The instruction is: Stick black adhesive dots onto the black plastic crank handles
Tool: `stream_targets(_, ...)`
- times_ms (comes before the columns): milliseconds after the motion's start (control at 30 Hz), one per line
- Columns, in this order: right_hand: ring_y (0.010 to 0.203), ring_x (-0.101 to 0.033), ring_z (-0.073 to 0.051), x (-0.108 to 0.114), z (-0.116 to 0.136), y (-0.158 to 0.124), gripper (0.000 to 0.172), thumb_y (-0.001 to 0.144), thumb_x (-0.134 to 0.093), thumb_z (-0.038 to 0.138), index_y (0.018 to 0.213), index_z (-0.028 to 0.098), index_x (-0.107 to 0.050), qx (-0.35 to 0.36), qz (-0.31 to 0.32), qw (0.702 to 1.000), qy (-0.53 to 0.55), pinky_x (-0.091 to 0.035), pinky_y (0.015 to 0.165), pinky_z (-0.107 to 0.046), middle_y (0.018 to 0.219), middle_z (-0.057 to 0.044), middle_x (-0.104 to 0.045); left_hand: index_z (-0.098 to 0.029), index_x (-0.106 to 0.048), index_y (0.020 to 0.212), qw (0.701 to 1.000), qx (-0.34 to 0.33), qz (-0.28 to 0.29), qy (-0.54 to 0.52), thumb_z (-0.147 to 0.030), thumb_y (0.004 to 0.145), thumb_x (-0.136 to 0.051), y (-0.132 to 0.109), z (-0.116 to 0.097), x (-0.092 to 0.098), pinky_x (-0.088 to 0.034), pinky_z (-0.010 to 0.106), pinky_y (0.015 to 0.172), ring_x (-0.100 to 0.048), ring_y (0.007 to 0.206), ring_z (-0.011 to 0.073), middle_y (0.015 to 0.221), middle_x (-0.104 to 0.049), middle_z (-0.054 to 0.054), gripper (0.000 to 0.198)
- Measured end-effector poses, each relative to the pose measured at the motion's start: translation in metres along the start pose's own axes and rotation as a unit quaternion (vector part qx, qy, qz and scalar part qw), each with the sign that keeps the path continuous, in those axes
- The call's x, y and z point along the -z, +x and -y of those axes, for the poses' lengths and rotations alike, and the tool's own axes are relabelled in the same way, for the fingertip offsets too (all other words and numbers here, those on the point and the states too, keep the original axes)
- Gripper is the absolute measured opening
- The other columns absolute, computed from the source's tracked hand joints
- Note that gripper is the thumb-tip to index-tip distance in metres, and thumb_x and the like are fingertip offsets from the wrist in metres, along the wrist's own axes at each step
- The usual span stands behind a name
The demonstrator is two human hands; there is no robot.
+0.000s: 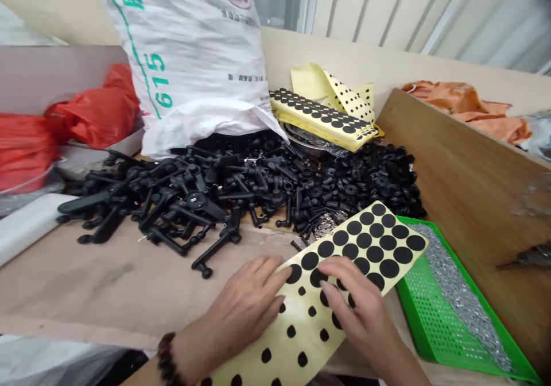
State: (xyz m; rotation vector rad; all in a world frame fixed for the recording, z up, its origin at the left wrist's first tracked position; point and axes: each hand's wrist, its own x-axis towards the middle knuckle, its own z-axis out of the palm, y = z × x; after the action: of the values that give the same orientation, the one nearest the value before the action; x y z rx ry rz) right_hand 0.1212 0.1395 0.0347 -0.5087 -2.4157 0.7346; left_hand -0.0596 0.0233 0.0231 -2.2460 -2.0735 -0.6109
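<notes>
A pale yellow sheet of round black stickers (pixel 361 227) lies slantwise in front of me. Its far part carries full black dots, while the near part shows bare backing with small dark spots. My left hand (pixel 241 311), with a dark bead bracelet at the wrist, is closed on the sheet's left edge. Thumb and forefinger of my right hand (pixel 365 317) are pinched at a black dot sticker (pixel 317 277) in the lowest full rows. Whether that sticker has lifted from the backing I cannot tell. Part of the sheet is hidden under both hands.
Beyond the sheet is a heap of black plastic crank-like parts (pixel 198 202), with small black round pieces (pixel 365 179) to its right. A green basket (pixel 430 340) holds small silvery parts. Behind stand a white woven sack (pixel 193 47) and more sticker sheets (pixel 322 113). A wooden board (pixel 465 190) leans right.
</notes>
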Motion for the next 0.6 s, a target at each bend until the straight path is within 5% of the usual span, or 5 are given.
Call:
stream_targets(167, 0.096, -0.057, -0.024, -0.029, -0.005, 0.002, 0.022, 0.090, -0.042, 0.011, 0.105, 0.015, -0.056, 0.001, 0.072, 0.995, -0.069, -0.051, 0.080, -0.038, 0.104, -0.012, -0.059, -0.019, -0.056, 0.111, 1.000, -0.009, 0.020, -0.019, -0.013, 0.086, -0.043, -0.034, 0.001, -0.012, -0.044, 0.046, 0.093, -0.048, 0.113, 0.0287, 0.123, -0.057, 0.011, 0.029)
stream_targets(400, 0.083, -0.052, -0.024, -0.045, -0.013, 0.005, 0.021, 0.087, -0.043, 0.008, 0.094, 0.014, -0.062, 0.025, 0.041, 0.976, -0.211, -0.043, 0.071, -0.039, 0.092, -0.012, -0.058, -0.022, -0.057, 0.105, 0.998, 0.001, 0.056, -0.036, -0.016, 0.085, -0.046, -0.023, 0.001, -0.011, -0.042, 0.046, 0.088, -0.048, 0.110, 0.0290, 0.124, -0.056, 0.008, 0.023)
stream_targets(600, 0.078, -0.048, -0.022, -0.054, -0.005, 0.008, 0.021, 0.085, -0.040, 0.006, 0.083, 0.017, -0.059, 0.004, 0.038, 0.983, -0.177, -0.037, 0.069, -0.038, 0.086, -0.009, -0.057, -0.021, -0.056, 0.102, 0.997, 0.023, 0.075, -0.016, -0.017, 0.084, -0.050, -0.018, -0.003, -0.016, -0.038, 0.044, 0.085, -0.048, 0.106, 0.0275, 0.117, -0.058, 0.006, 0.020)
